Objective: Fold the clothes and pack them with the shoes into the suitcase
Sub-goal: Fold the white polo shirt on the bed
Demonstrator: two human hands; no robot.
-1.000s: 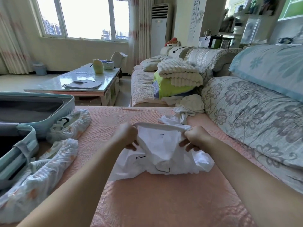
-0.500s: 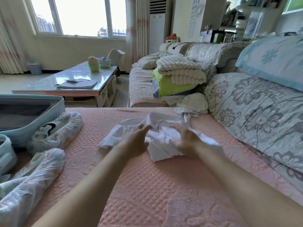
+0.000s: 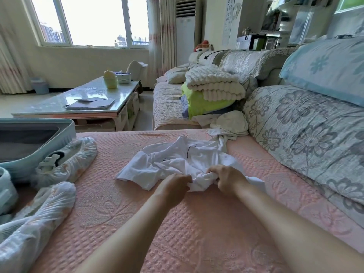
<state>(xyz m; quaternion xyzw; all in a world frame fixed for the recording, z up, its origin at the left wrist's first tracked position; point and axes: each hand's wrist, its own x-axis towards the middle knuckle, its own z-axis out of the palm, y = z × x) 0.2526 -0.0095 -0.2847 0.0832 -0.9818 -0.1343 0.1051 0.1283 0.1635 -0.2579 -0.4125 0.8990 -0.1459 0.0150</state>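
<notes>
A crumpled white T-shirt lies on the pink sofa cover in front of me. My left hand and my right hand both grip its bunched near edge, close together. At the left stands the open light-blue suitcase. Beside it lie two shoes wrapped in clear plastic covers, one next to the suitcase and one nearer me at the left edge. More light-coloured clothes lie heaped behind the shirt.
Floral cushions line the right side. A pile of folded blankets sits on the far sofa section. A glass-topped coffee table with papers and cups stands beyond the suitcase.
The shirt, held up a second ago, now lies spread on the sofa. Both hands have drawn back toward me and gripped its near edge.
</notes>
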